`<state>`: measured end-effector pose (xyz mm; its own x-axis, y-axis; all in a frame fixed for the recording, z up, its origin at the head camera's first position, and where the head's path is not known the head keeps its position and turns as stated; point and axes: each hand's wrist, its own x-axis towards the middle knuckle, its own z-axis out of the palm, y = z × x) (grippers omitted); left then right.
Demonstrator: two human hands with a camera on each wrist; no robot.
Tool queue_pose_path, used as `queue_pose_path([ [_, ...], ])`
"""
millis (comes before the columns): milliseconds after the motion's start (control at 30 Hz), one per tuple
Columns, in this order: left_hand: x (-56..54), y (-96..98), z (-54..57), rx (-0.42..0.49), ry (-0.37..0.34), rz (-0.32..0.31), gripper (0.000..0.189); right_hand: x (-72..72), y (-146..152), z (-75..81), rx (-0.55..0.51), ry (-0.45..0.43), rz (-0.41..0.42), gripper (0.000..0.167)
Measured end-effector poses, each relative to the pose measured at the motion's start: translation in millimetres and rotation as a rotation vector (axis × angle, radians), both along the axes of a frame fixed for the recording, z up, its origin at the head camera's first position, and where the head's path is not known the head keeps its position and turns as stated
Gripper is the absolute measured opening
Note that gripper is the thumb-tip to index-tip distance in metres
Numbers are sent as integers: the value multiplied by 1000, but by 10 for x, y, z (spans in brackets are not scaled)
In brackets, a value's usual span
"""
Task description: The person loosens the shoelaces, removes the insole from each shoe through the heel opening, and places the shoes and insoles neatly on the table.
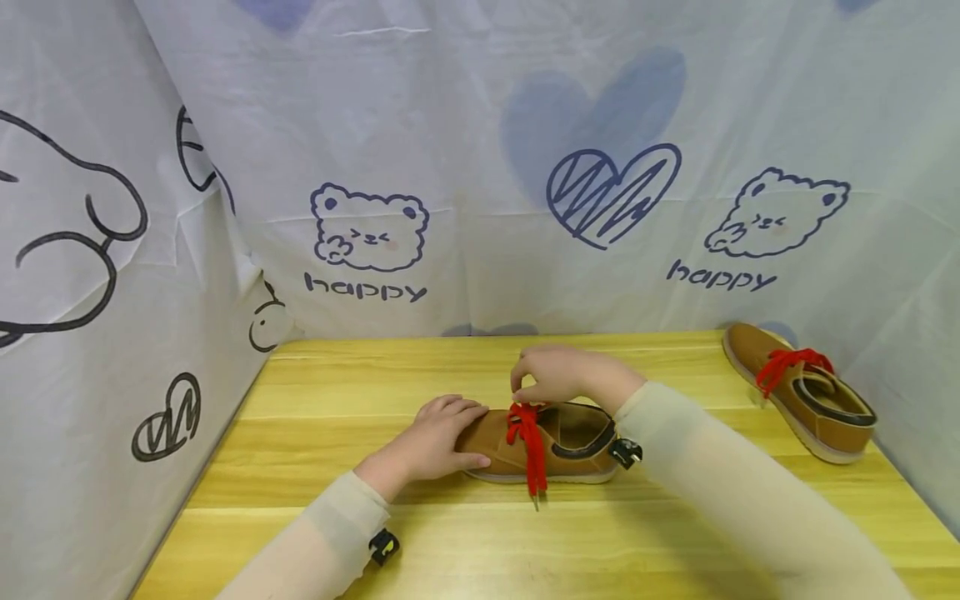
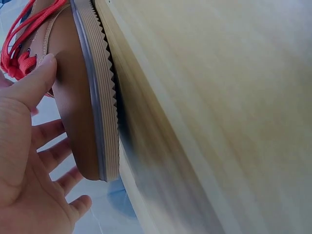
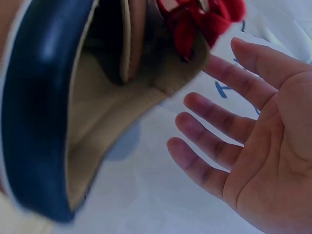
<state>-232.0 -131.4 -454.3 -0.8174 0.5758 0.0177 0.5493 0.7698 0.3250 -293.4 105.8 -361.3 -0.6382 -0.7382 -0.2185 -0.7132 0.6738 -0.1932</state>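
A brown shoe (image 1: 501,437) with a dark collar and pale sole lies on the table, its toe pointing left. Its red shoelace (image 1: 533,450) is tied in a bow, with ends hanging down the near side. My left hand (image 1: 433,439) holds the toe, thumb on the near side and fingers across to the far side. In the left wrist view the thumb lies on the brown upper (image 2: 73,102). Just above the bow is my right hand (image 1: 558,373). Its fingers are spread and loosely bent in the right wrist view, the index fingertip close to the lace (image 3: 209,22), nothing held.
A second brown shoe (image 1: 806,392) with red laces stands at the table's right back edge. White cloth (image 1: 480,167) printed with bears and hearts hangs behind the yellow wooden table (image 1: 315,400) and along its sides.
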Motion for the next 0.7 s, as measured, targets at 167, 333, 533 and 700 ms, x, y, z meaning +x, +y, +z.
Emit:
queue_pose_path([
  [167,4,8,11,5,-3,3,74,-21,-121,-119,32,-29,-47,21],
  [333,18,9,26,19,-5,8,73,0,-181,-181,15,-90,-112,35],
  [533,23,0,18,21,13,21,73,4,-234,-177,-21,-83,-101,30],
  [700,20,6,-7,28,20,13,72,8,-224,-148,-19,-40,-62,23],
])
